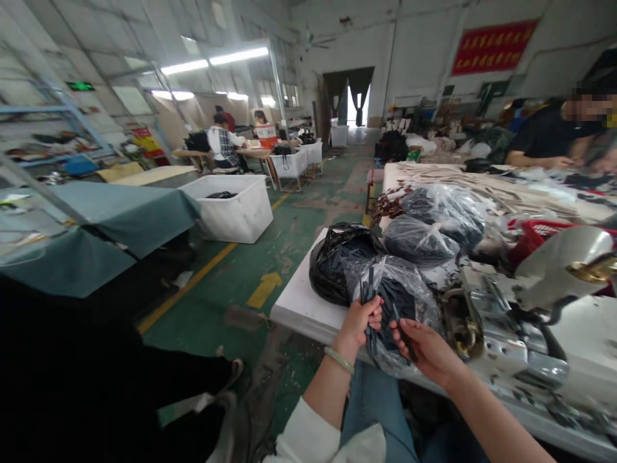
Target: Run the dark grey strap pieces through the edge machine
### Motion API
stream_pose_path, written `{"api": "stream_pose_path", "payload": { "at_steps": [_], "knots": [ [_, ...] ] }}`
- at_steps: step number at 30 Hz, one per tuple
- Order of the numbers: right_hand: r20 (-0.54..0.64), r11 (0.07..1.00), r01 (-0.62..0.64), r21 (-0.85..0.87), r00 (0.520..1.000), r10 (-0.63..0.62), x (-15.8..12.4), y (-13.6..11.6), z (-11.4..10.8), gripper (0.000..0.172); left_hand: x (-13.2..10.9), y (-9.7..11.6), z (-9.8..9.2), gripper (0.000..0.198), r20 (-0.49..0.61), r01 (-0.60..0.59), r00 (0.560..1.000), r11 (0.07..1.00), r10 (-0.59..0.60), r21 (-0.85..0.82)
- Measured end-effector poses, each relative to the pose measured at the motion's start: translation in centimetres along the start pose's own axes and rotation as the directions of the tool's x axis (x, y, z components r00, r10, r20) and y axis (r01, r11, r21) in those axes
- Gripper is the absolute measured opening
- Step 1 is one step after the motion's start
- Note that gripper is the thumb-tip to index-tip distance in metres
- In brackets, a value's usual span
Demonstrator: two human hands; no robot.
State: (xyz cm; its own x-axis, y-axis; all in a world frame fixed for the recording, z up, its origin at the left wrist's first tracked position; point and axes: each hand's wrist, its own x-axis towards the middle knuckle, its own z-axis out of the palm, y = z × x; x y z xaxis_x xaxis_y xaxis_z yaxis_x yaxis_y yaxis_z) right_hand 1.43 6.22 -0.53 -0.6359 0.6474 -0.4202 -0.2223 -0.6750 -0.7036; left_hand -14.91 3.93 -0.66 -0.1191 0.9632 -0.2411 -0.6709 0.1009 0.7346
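Note:
My left hand [365, 319] is closed around a bunch of dark strips [368, 288] that poke out above and below the fist. To its right, my right hand [418, 344] pinches a single dark strip [396, 314] between thumb and fingers. Both hands are over an opened clear plastic bag [427, 299] full of similar dark strips, at the front edge of the white table [308, 297]. Touching that bag on the left is a black plastic bag [332, 257], also open, with more dark strips inside.
A metal sewing machine [511, 347] stands close on my right. Behind the bags lie tied clear bags [441, 218] and a red basket [535, 238]. A co-worker [549, 135] is at the far right table. Across the green aisle stands a white bin [236, 212].

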Motion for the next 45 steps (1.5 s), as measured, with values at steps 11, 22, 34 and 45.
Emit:
{"api": "stream_pose_path", "payload": {
  "at_steps": [11, 22, 34, 45],
  "knots": [
    [-0.019, 0.991, 0.023, 0.135, 1.000, -0.020, -1.8, -1.3, 0.9, 0.021, 0.9, -0.9, 0.2, 0.037, 0.056, 0.034, 0.998, 0.992, -0.027, -0.125],
    [0.148, 0.932, -0.057, 0.357, 0.989, 0.004, -3.1, -3.2, -1.3, 0.040, 3.4, -3.4, 1.4, 0.040, 0.028, 0.159, 0.987, 0.970, -0.157, -0.181],
    [0.053, 0.983, 0.076, 0.168, 0.995, -0.086, -7.1, -3.4, -4.9, 0.022, 5.6, -5.2, 0.9, 0.028, 0.001, 0.268, 0.963, 0.956, -0.270, -0.119],
    [-0.298, 0.921, 0.385, 0.054, 0.887, -0.353, -11.6, -6.0, -12.7, 0.028, 7.1, -6.1, -0.2, 0.015, -0.065, 0.284, 0.955, 0.957, -0.288, -0.065]
  ]
}}
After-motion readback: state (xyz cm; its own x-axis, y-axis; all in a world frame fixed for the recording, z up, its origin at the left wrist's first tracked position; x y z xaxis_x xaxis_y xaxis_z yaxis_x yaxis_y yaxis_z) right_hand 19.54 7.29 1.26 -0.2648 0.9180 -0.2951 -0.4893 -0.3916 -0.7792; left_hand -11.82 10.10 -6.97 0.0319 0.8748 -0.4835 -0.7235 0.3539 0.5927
